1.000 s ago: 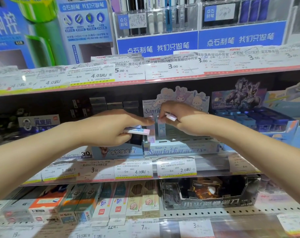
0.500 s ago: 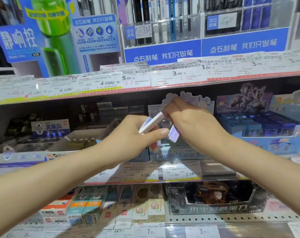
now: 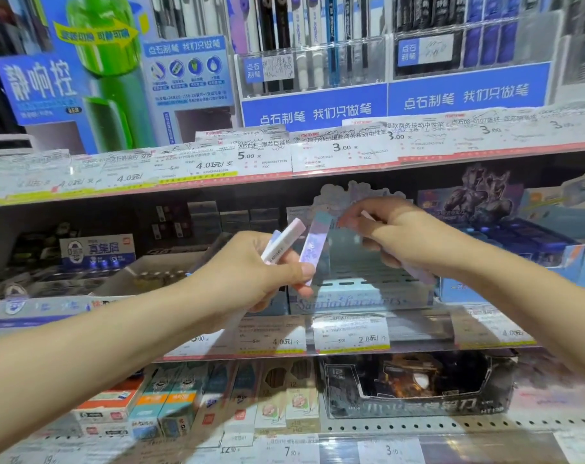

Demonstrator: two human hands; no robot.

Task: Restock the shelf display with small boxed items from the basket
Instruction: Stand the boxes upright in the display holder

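My left hand (image 3: 251, 269) grips several slim pastel boxed items: a pink-white one (image 3: 282, 244) tilted up to the right and a lilac one (image 3: 313, 249) standing nearly upright. My right hand (image 3: 395, 232) hovers just right of them with its fingers curled around another pale boxed item (image 3: 418, 274), whose end sticks out below the palm. Both hands are in front of the pale blue character display box (image 3: 358, 293) on the middle shelf. The basket is out of view.
A price-tag rail (image 3: 351, 333) runs along the middle shelf's front edge. Blue boxes (image 3: 532, 236) stand to the right of the display, eraser boxes (image 3: 97, 251) to the left. A pen rack (image 3: 311, 61) sits on the upper shelf, a black display carton (image 3: 418, 386) on the lower.
Both hands have lifted slightly away from the display box. My left hand turned its boxed items more upright, and my right hand drew back to the right.
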